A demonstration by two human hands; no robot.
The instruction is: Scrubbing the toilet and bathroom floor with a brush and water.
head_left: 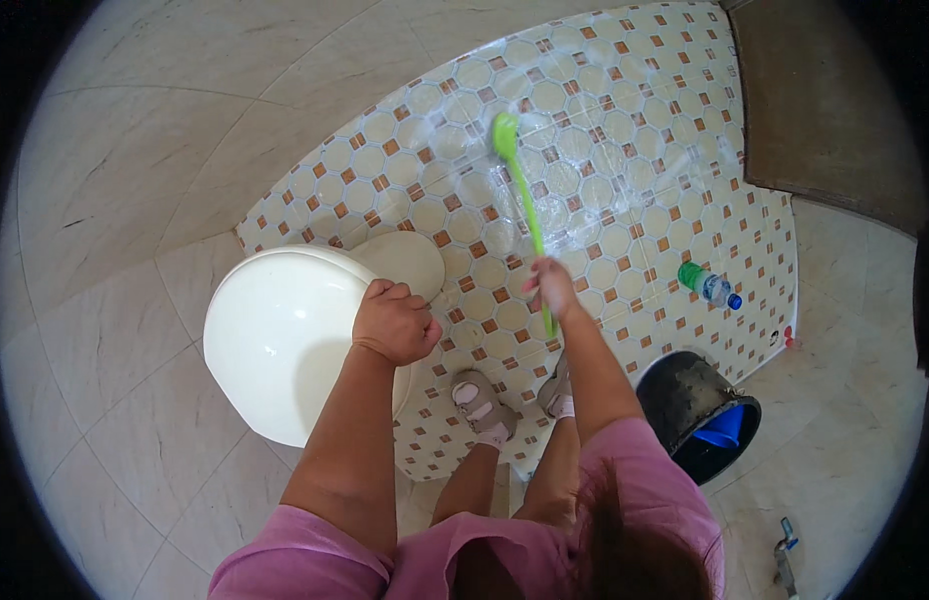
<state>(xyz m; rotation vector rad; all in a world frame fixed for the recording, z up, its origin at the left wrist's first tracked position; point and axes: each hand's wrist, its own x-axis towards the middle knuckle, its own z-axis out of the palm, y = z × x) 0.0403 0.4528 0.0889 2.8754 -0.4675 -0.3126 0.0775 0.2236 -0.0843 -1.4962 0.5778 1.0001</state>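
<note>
My right hand [555, 287] is closed around the handle of a long green scrub brush [525, 195]. The brush's rounded head rests on the wet, soapy tiled floor [585, 190] ahead of me, where whitish foam is smeared. My left hand [397, 322] is curled into a fist at the right edge of a white toilet [275, 340] with its lid down. The fist touches or hovers just over the lid; I cannot tell which. Whatever its fingers hold, if anything, is hidden.
A clear bottle with a green label and blue cap [711, 285] lies on the floor to the right. Nearer stands a black bucket [675, 390] with a blue object [723, 428] inside. A brown door [835, 100] is at far right, a tap [786, 550] at lower right.
</note>
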